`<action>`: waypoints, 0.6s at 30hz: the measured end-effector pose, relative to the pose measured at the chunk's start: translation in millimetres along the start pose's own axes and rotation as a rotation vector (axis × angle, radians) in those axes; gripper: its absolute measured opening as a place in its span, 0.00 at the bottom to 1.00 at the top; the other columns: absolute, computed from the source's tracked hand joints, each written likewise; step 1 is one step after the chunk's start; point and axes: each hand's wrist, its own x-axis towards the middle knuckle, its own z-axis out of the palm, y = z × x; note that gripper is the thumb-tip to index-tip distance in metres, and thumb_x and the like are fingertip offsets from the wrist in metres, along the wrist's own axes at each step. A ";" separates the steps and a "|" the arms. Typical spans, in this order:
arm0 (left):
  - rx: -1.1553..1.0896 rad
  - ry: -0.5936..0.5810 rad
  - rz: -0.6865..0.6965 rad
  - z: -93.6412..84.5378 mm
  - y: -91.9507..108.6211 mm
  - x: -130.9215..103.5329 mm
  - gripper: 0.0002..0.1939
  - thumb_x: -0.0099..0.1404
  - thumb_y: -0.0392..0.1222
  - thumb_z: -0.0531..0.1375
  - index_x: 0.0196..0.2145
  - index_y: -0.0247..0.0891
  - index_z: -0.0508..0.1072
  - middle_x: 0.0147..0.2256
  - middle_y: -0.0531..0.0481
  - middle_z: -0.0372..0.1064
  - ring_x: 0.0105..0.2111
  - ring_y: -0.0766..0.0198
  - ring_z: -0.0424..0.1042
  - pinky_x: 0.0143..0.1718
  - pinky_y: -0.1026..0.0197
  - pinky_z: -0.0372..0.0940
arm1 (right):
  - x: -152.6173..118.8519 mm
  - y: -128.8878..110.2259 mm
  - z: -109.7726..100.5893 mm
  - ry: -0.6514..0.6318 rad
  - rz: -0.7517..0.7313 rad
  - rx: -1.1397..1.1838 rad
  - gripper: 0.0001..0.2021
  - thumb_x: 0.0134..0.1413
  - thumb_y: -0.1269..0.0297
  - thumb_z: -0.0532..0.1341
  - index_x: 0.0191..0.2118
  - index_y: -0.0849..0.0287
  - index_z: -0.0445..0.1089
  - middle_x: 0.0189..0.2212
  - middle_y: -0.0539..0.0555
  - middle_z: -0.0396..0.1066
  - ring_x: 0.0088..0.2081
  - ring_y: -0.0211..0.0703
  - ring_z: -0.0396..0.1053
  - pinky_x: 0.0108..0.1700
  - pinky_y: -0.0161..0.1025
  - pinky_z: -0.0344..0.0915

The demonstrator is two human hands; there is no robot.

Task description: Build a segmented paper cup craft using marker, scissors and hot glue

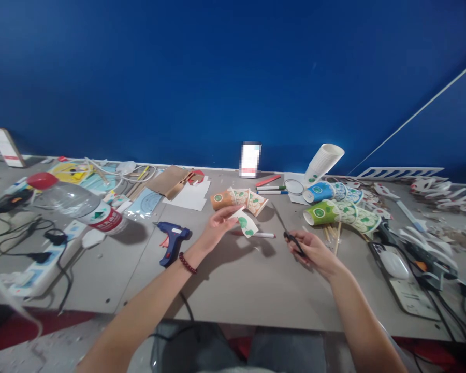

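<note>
My left hand [221,224] pinches a curved white piece of paper cup [247,224] printed with green leaves. In my right hand [314,251] is a pair of scissors [292,237] with black handles, its blades pointing up and left toward the cut piece but apart from it. A white marker [262,235] lies on the table just beneath the cup piece. Just behind my left hand, a nested row of orange-patterned paper cups [233,198] rests on its side.
A blue glue gun [172,241] and a water bottle [81,203] lie to the left, near a power strip [48,267]. Blue cups [332,192], green cups [339,215] and a leaning white cup stack [321,163] are on the right. A phone [406,282] lies at the front right.
</note>
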 end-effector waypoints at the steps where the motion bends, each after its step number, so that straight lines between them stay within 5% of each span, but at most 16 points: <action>1: -0.003 0.003 -0.004 0.8 0.7 0.1 0.19 0.59 0.48 0.66 0.48 0.43 0.78 0.54 0.43 0.72 0.51 0.52 0.72 0.54 0.50 0.65 | -2.1 -2.0 4.1 -0.054 0.021 0.002 0.28 0.36 0.43 0.71 0.36 0.61 0.68 0.21 0.46 0.65 0.13 0.25 0.49 0.14 0.29 0.42; 8: -0.006 0.005 -0.012 1.9 2.6 1.1 0.20 0.58 0.49 0.67 0.48 0.43 0.78 0.54 0.42 0.72 0.53 0.48 0.71 0.55 0.46 0.65 | -12.8 -9.5 14.2 -0.300 0.044 -0.061 0.28 0.35 0.42 0.72 0.34 0.61 0.67 0.22 0.46 0.62 0.20 0.28 0.51 0.20 0.30 0.45; 18: -0.008 -0.098 -0.067 1.8 -2.3 0.9 0.19 0.57 0.46 0.68 0.47 0.43 0.78 0.54 0.44 0.72 0.51 0.49 0.72 0.48 0.50 0.72 | -12.3 -9.1 16.7 -0.324 0.062 -0.072 0.26 0.37 0.45 0.72 0.35 0.61 0.69 0.24 0.47 0.62 0.22 0.30 0.52 0.22 0.30 0.46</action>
